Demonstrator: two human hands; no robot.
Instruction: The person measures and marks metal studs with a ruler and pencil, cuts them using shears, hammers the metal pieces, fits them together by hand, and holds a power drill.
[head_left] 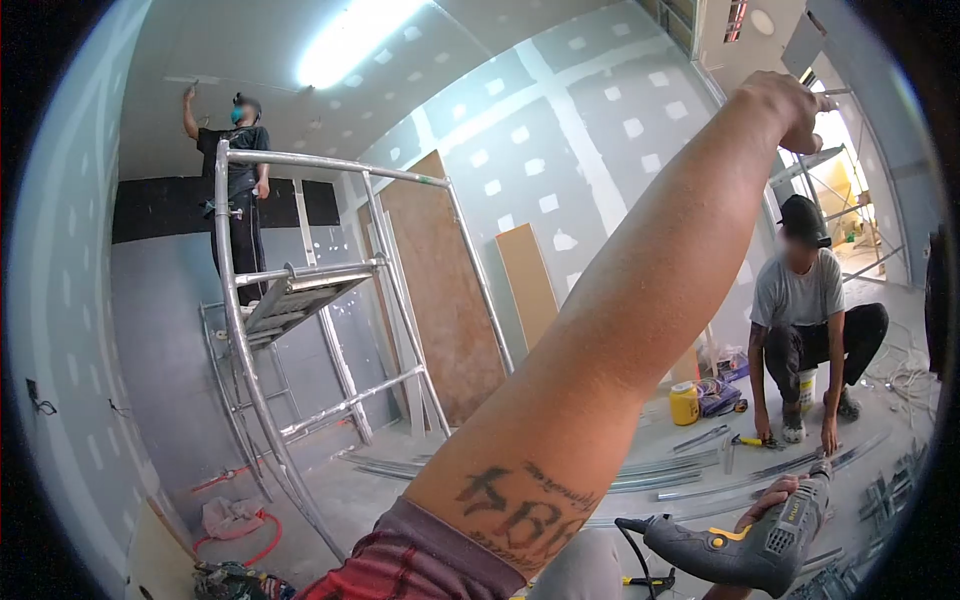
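Observation:
My left arm reaches up across the view from the lower left. At its end, at the upper right, my left hand (785,105) is bent at the wrist, with a finger stretched out apart from the others and nothing visible in it. At the lower right, my right hand (765,503) is closed around a grey corded power drill (775,545) with a yellow trigger. The drill's body partly hides that hand, and its chuck points up and away. The drill's black cord (636,555) hangs from the handle end.
A person (800,300) squats at right, hands near a yellow hammer (752,441) and metal profiles (690,465). Another person (240,180) stands on a metal scaffold (290,270) at left, one arm raised to the ceiling. A yellow container (684,404) stands on the floor.

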